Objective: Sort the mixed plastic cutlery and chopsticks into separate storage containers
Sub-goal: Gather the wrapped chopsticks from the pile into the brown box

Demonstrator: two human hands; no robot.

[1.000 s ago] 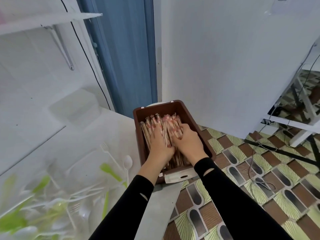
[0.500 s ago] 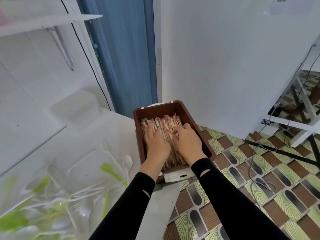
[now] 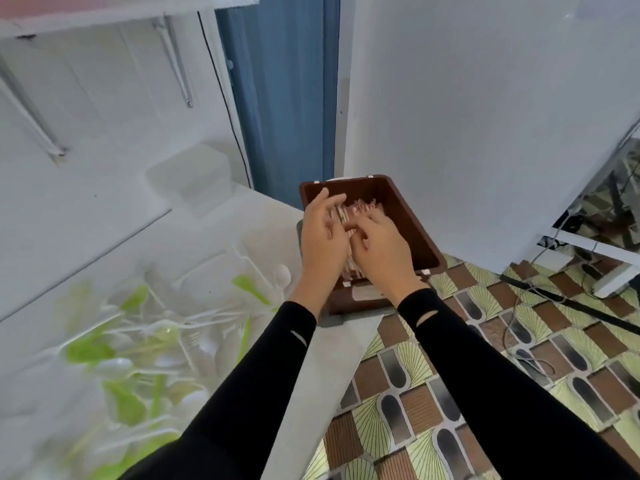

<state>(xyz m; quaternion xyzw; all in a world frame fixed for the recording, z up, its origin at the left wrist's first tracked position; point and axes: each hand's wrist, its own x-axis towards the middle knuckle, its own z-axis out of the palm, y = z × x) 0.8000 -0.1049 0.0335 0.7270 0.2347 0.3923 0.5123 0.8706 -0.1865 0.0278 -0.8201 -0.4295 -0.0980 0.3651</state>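
Brown box: chopsticks lie along its length, ends pointing away.

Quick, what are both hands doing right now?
Left hand: open, holding nothing, over the brown bin.
Right hand: touching the chopsticks; grip cannot be told.

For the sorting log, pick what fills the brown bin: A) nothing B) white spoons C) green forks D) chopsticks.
D: the brown bin is packed with chopsticks; the spoons and forks lie loose on the white table to its left.
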